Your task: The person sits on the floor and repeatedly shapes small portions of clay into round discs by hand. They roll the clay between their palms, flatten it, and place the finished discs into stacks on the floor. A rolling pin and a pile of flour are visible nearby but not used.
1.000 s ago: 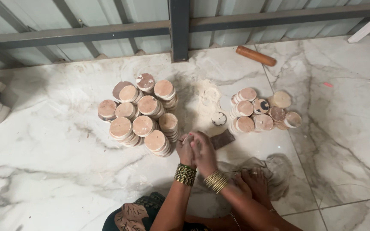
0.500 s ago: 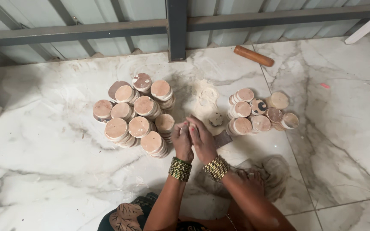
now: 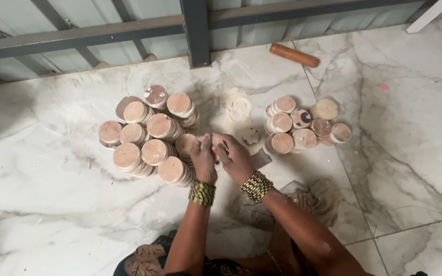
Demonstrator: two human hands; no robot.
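Note:
My left hand (image 3: 202,159) and my right hand (image 3: 235,157) are pressed together over the marble floor (image 3: 52,204), both closed around a small round wooden disc (image 3: 216,141) that is mostly hidden by the fingers. Both wrists wear beaded gold bracelets. Just left of the hands stand several stacks of round wooden discs (image 3: 149,134), leaning slightly. A smaller group of disc stacks (image 3: 297,125) stands to the right. A dark flat piece (image 3: 260,158) pokes out beside my right hand.
A single pale disc with dark marks (image 3: 251,135) lies beyond the hands, near a patch of sawdust (image 3: 240,106). A wooden rod (image 3: 294,54) rests by the metal frame (image 3: 195,30) at the back. My bare foot (image 3: 303,200) lies on a worn cloth.
The hands have stayed joined over the same spot by the left stacks, fingers shifting slightly on the disc. The view has tilted a little; the stacks have not moved.

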